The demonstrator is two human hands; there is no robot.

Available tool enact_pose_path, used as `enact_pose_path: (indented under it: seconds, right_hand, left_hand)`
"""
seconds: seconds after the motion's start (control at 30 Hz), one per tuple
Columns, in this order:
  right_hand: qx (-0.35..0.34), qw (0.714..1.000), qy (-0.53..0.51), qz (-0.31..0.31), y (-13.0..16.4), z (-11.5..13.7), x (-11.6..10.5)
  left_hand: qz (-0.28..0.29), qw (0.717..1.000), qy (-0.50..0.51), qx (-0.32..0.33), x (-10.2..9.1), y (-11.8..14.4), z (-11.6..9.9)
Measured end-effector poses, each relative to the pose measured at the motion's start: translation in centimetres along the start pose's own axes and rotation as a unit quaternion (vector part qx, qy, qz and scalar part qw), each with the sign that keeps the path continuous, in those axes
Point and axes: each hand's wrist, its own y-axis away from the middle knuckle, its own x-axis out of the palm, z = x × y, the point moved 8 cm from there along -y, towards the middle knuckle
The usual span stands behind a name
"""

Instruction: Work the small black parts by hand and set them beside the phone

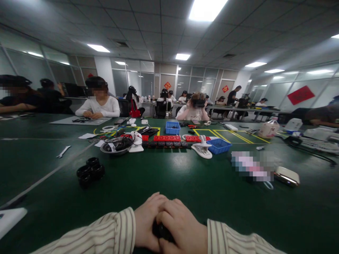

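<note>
My left hand (147,219) and my right hand (182,224) are together at the near edge of the green table. Between them is a small black object (162,231), smooth and dark, mostly covered by my fingers, so its kind does not show. Both hands are closed around it, the right one lying partly over the left. Farther off to the left stands a cluster of short black round pieces (90,171), some stacked, apart from my hands. They look glossy, like rolls or rings.
Across the table (148,173) lie red power strips (166,138), a blue bin (219,145), a white clamp base (202,150), a bowl of black cables (116,145) and a wrench (63,151). A pale gold-edged case (287,176) sits right. Several people sit beyond.
</note>
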Motion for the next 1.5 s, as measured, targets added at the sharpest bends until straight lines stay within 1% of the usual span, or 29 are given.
enact_pose_path:
  seconds: [0.1,0.23,0.33,0.4,0.47,0.57,0.63,0.7,0.77,0.83,0.87,0.9,0.93,1.03,1.07,1.1,1.17,1.23,1.27,1.33,1.4,1.43,1.5]
  right_hand:
    - [0.036,0.999,0.017,-0.007,-0.1,-0.1,-0.1]
    - [0.083,0.995,0.044,0.028,-0.1,-0.3,0.2]
    - [0.093,0.993,0.05,0.047,-0.1,-0.2,0.1]
    - [0.08,0.994,0.051,0.046,0.0,-0.1,-0.2]
    - [0.04,0.997,0.05,0.041,-0.1,0.3,-0.3]
    - [-0.055,0.997,0.034,0.041,-0.1,1.2,0.0]
    - [-0.1,0.994,0.021,0.042,0.0,1.7,0.3]
    - [-0.122,0.992,0.008,0.041,0.0,1.9,0.4]
    - [-0.123,0.992,-0.003,0.028,0.0,2.0,0.4]
    - [-0.097,0.995,-0.001,0.004,0.0,1.9,0.1]
    - [-0.072,0.997,0.007,-0.009,0.0,1.8,-0.1]
    - [-0.04,0.999,0.018,-0.019,0.0,1.5,-0.3]
    - [-0.004,0.999,0.029,-0.026,0.1,1.2,-0.4]
    - [0.113,0.99,0.071,-0.039,0.4,0.0,-1.0]
    - [0.144,0.985,0.084,-0.042,0.5,-0.4,-1.2]
    - [0.166,0.981,0.094,-0.042,0.6,-0.7,-1.4]
    - [0.18,0.977,0.105,-0.038,0.6,-1.0,-1.7]
    - [0.157,0.983,0.096,-0.029,0.5,-0.9,-1.7]
    - [0.13,0.988,0.082,-0.025,0.4,-0.8,-1.7]
    - [0.045,0.998,0.043,-0.02,0.2,0.0,-1.6]
    - [-0.053,0.998,0.007,-0.024,0.2,1.1,-1.6]
    - [-0.097,0.995,-0.006,-0.029,0.3,1.7,-1.6]
    - [-0.156,0.987,-0.022,-0.038,0.5,2.4,-1.6]
  left_hand:
    - [-0.018,0.998,-0.061,-0.025,0.3,0.4,0.1]
    - [-0.021,0.989,-0.118,-0.088,0.9,0.8,0.3]
    - [-0.006,0.985,-0.125,-0.118,1.1,0.7,0.2]
    - [0.009,0.985,-0.125,-0.119,1.1,0.5,0.1]
    - [0.033,0.987,-0.123,-0.101,1.3,0.3,0.0]
    - [0.081,0.991,-0.101,-0.026,1.7,0.3,-0.5]
    - [0.103,0.991,-0.084,0.022,1.8,0.3,-0.7]
    - [0.117,0.989,-0.082,0.043,1.8,0.4,-0.7]
    - [0.125,0.986,-0.095,0.053,1.9,0.5,-0.8]
    - [0.121,0.984,-0.116,0.059,2.0,0.6,-1.0]
    - [0.11,0.984,-0.128,0.053,2.1,0.6,-1.0]
    - [0.092,0.985,-0.141,0.038,2.1,0.6,-1.0]
    - [0.068,0.986,-0.154,0.009,2.0,0.6,-0.7]
    - [-0.014,0.979,-0.175,-0.107,1.3,0.8,0.3]
    - [-0.036,0.976,-0.17,-0.13,1.1,0.9,0.5]
    - [-0.055,0.976,-0.157,-0.14,0.8,0.9,0.6]
    - [-0.08,0.981,-0.119,-0.13,0.2,0.8,0.5]
    - [-0.086,0.988,-0.077,-0.1,-0.4,0.6,0.6]
    - [-0.076,0.992,-0.057,-0.078,-0.5,0.4,0.7]
    - [-0.032,0.999,-0.023,-0.019,-0.4,0.0,0.7]
    - [0.005,0.999,-0.003,0.037,-0.1,-0.2,0.6]
    - [0.011,0.998,0.002,0.059,0.0,-0.2,0.6]
    - [0.006,0.996,0.005,0.087,-0.1,-0.2,0.7]
